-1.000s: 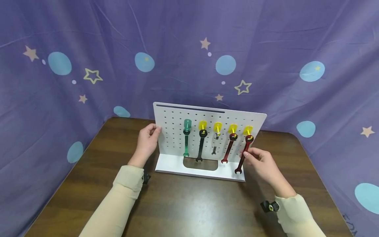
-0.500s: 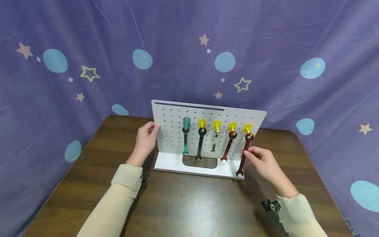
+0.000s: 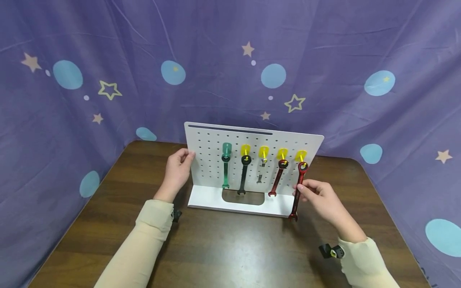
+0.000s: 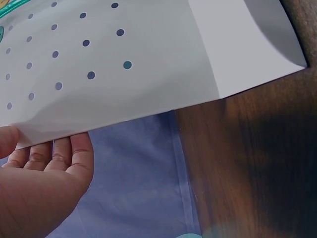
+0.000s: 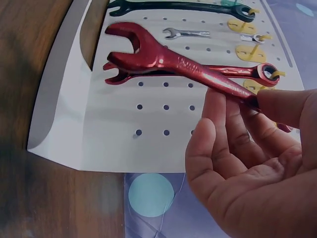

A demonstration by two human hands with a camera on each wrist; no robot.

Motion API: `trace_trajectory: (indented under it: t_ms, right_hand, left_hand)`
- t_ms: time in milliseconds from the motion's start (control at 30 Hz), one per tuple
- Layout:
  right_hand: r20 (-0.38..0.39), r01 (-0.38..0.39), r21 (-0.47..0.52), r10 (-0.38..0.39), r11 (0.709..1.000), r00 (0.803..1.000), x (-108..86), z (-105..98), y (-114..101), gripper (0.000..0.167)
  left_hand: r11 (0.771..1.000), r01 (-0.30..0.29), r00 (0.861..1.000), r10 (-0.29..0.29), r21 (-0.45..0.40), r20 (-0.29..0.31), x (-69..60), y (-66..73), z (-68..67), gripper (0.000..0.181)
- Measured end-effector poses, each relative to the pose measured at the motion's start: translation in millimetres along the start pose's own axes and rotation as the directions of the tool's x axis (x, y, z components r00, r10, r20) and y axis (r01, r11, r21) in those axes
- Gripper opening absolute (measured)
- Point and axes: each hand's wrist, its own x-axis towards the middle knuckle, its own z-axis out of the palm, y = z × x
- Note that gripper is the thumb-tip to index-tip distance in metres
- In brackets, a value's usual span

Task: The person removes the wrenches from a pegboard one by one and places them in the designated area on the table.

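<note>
1. Swinging outward since the earlier frame, the rightmost red wrench is showing its lower end over the pegboard's front edge.
2. Right hand is pinching its shaft; left hand is pinching the board's side.
3. Its ring is seemingly hanging around the yellow hook — skewed pulling could be dislodging that.
4. Weak pinching could be dropping it — tabletop below.
</note>
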Motion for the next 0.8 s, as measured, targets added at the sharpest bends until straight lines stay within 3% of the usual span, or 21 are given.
trace_trajectory:
  t_ms: [300,800]
  right_hand:
    - [0.028,0.015,0.086,-0.017,0.996,0.999,-2.1,-0.9,-1.6,0.018]
    - [0.004,0.015,0.073,-0.015,0.997,1.0,-3.0,-2.0,-5.0,0.019]
  left_hand:
    - [1.0,0.003,1.0,-0.003,-0.005,0.002,0.3,0.7,-1.0,0.021]
    - [1.0,0.014,1.0,-0.014,-0.003,0.01,0.1,1.8,-1.1,0.022]
